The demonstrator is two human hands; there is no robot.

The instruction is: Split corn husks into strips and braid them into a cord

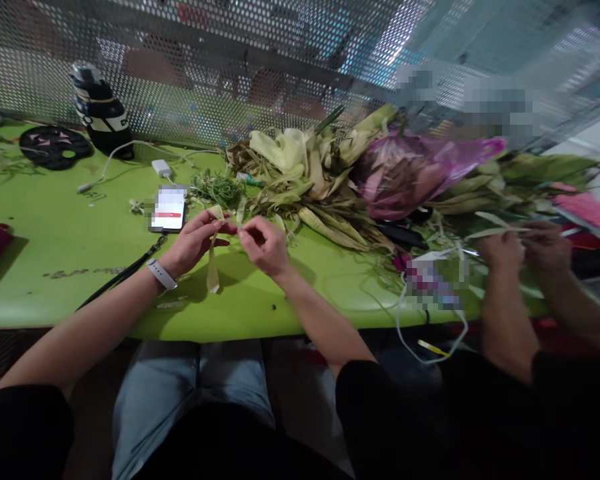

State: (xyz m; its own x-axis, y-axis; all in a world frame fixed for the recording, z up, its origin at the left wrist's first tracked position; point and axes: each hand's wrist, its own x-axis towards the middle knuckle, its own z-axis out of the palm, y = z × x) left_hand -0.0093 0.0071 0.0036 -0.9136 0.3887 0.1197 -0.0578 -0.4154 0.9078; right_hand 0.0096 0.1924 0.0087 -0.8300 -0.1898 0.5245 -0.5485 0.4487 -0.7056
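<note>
A pale strip of corn husk (213,270) hangs down from my left hand (194,243), whose fingers are closed around its upper part. Close beside it, my right hand (266,245) is closed in a pinch near the husk's side end; what lies between its fingertips is too small to make out. Both hands are just above the green table (240,310). Behind them lies a small heap of thin green shreds (219,189). A phone (169,208) with a lit screen rests just behind my left hand.
Corn husks (307,163) are piled at the back, with a purple plastic bag (397,173) among them. At right, a co-worker's hands (503,248) hold a pale strip. A bottle (100,110), a black palette-like tray (55,147), a white adapter (161,168) and a black strap (125,272) lie leftward.
</note>
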